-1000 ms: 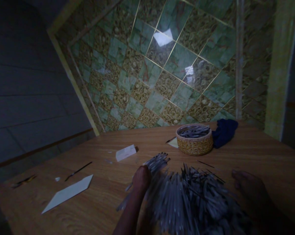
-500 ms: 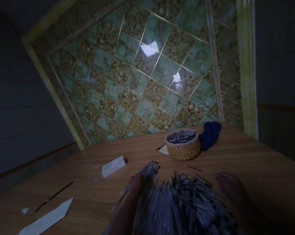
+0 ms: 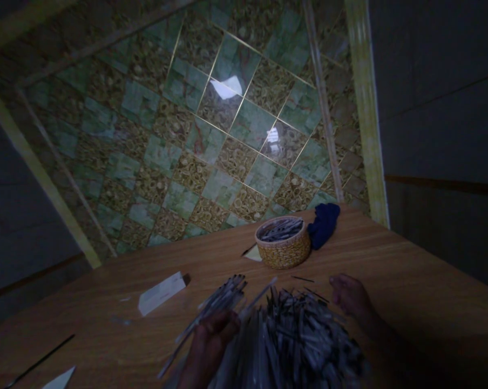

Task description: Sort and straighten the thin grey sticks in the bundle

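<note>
Since a second ago the view has swung to the right, so the basket (image 3: pixel 283 250) and the blue cloth (image 3: pixel 324 224) now sit further left and lower in the picture, and the long white paper strip at the left has slid almost out of sight, only its tip (image 3: pixel 60 378) showing at the bottom edge. Left hand (image 3: pixel 211 340) has drawn back toward the body and now lies lower in the view, its fingers curled around a small bunch of thin grey sticks (image 3: pixel 215 302) that fan out up and to the left over the table (image 3: pixel 390 270). Right hand (image 3: pixel 349 294) has shifted left with the view; it rests at the right edge of the big pile of sticks (image 3: pixel 292 340), fingers loosely bent and touching the outermost sticks, though in the dim light I cannot tell whether it has hold of any.

That pile lies on the near part of the table, between the two hands, its ends pointing away from the person. Beyond it stands the woven basket, holding more sticks, with the blue cloth touching its right side and a small pale scrap of paper (image 3: pixel 253 254) just at its left foot. A white block (image 3: pixel 161 293) lies well to the left of the pile, and a thin dark stick (image 3: pixel 39 361) lies alone near the left edge. Green and brown floor tiles (image 3: pixel 211 162) show past the far edge of the table.
</note>
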The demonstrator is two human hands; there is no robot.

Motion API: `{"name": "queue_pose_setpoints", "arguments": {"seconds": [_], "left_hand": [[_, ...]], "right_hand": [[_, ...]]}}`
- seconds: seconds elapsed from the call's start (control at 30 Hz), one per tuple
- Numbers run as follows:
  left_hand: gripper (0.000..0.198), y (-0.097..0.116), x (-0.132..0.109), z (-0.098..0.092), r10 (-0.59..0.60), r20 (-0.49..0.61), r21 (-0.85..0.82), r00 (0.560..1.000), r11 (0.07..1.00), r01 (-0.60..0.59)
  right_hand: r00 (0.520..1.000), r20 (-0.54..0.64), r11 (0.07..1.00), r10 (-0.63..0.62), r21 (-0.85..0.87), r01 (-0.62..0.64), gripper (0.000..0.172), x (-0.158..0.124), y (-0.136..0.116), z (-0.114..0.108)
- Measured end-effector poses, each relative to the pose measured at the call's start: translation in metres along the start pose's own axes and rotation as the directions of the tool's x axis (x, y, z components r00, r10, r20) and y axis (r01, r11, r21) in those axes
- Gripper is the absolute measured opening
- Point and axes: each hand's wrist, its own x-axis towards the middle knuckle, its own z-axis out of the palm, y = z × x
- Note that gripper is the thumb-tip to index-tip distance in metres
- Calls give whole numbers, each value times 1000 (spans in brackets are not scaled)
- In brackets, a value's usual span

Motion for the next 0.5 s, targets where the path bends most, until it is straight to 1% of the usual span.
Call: {"name": "queue_pose_setpoints", "arguments": {"seconds": [0.03, 0.1, 0.2, 0.3, 0.37, 0.4, 0.43, 0.47, 0.5], "left_hand": [[18, 6, -8, 3, 13, 54, -2, 998, 1000, -13], [19, 15, -20, 7, 24, 137, -7, 990, 1000, -23], [21, 21, -32, 9, 15, 171, -56, 985, 998, -5], [19, 19, -37, 8, -7, 134, -137, 991, 990, 25], [17, 17, -39, 7, -28, 48, -239, 998, 970, 39], [16, 15, -40, 8, -52, -6, -321, 999, 946, 47], [17, 14, -40, 10, -87, -43, -422, 995, 905, 61], [19, 12, -40, 12, -126, -65, -534, 990, 842, 72], [21, 12, -39, 16, -168, -77, -647, 983, 758, 79]], "right_hand": [[999, 43, 999, -22, 28, 20, 36, -4, -12, 3], [981, 172, 994, -87, 82, 74, 38, -17, -37, 9], [906, 378, 980, -189, 133, 149, 36, -39, -71, 15], [847, 476, 970, -238, 159, 183, 39, -56, -87, 15], [815, 531, 972, -232, 162, 170, 38, -63, -89, 13], [797, 561, 974, -222, 160, 159, 37, -67, -89, 13], [779, 593, 978, -206, 159, 137, 35, -70, -88, 13], [757, 625, 980, -188, 166, 106, 33, -74, -87, 14], [733, 657, 981, -174, 179, 72, 30, -78, -85, 16]]}}
